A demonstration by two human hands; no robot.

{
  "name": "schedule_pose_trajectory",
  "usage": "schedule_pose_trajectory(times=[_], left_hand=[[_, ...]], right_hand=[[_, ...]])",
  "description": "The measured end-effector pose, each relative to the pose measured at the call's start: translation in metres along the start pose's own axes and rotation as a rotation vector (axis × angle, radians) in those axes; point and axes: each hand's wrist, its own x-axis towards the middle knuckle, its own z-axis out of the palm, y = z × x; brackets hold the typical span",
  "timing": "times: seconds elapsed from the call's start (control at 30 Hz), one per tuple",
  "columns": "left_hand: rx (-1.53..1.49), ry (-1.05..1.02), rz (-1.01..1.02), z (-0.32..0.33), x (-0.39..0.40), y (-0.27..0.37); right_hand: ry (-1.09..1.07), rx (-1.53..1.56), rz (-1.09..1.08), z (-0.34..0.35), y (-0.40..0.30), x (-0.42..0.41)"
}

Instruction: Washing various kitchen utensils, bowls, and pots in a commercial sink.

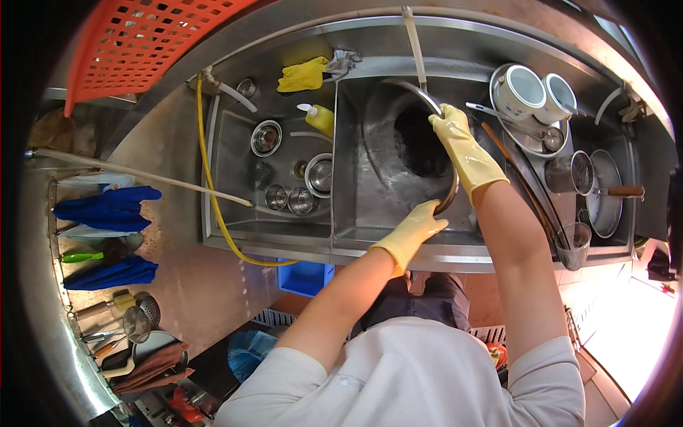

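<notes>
A large round metal pan, perhaps a wok (421,141), stands tilted in the middle basin of a steel sink (352,216). Its inside has a dark, blackened patch. My right hand (463,147), in a wet yellow rubber glove, grips the rim at the upper right. Lower down, my left hand (419,228), gloved alike, has its fingers and thumb at the near part of the rim. A pale tap hose (415,48) hangs down behind the pan's far edge. Part of the rim is hidden behind my right glove.
Left basin: steel bowls (320,176) and a yellow pump bottle (321,118). Yellow gloves or cloth (302,74) lie on the back ledge. At right: white enamel pots (520,91), a ladle (552,139), a wood-handled pan (605,213), a long-handled tool (512,152). A yellow hose (205,155) crosses the left edge.
</notes>
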Motion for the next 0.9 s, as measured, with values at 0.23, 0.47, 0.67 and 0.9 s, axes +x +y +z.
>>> schedule_pose_trajectory(times=[0.23, 0.47, 0.67, 0.9], left_hand=[[0.037, 0.179, -0.293, 0.009, 0.043, 0.036], [-0.003, 0.368, -0.276, 0.016, 0.069, 0.009], [-0.363, 0.361, -0.245, -0.008, 0.050, 0.049], [-0.746, 0.470, -0.244, -0.070, 0.085, 0.087]], right_hand=[[-0.108, -0.100, 0.192, -0.003, -0.029, 0.034], [-0.348, 0.221, -0.105, -0.006, -0.032, 0.016], [-0.164, 0.510, -0.313, 0.006, 0.057, -0.003], [-0.033, 0.478, 0.047, 0.005, 0.159, -0.060]])
